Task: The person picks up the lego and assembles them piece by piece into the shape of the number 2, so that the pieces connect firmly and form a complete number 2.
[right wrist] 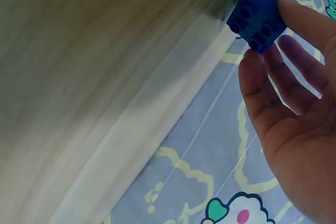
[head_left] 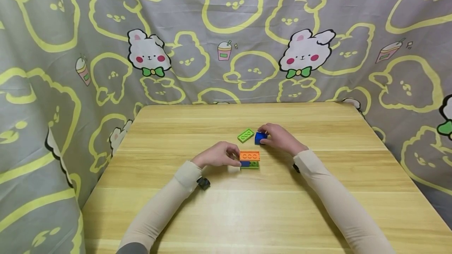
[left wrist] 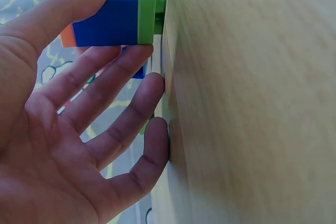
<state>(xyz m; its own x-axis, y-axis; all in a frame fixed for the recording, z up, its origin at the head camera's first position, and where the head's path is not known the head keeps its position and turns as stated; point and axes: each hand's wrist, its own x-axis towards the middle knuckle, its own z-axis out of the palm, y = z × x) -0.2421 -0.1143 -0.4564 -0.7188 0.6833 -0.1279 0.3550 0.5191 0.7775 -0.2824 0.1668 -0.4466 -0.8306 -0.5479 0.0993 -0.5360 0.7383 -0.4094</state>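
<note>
My left hand [head_left: 219,155] holds a small stack of toy building bricks by its left side. The stack has an orange plate [head_left: 249,155] on top, a blue brick [left wrist: 113,14] in the middle and a green plate [left wrist: 146,14] at the bottom. Its studs point down at the table, and the orange plate's hollow underside faces up. The left thumb presses the blue brick, with the other fingers spread below it. Farther back, my right hand [head_left: 280,138] pinches a second blue brick [right wrist: 260,14] between thumb and fingers; its studs show in the right wrist view.
A light green plate [head_left: 245,135], hollow side up, lies on the wooden table [head_left: 226,214] just left of the right hand. Behind the table's far edge hangs a grey curtain [head_left: 190,19] with cartoon animals, which also runs along both sides.
</note>
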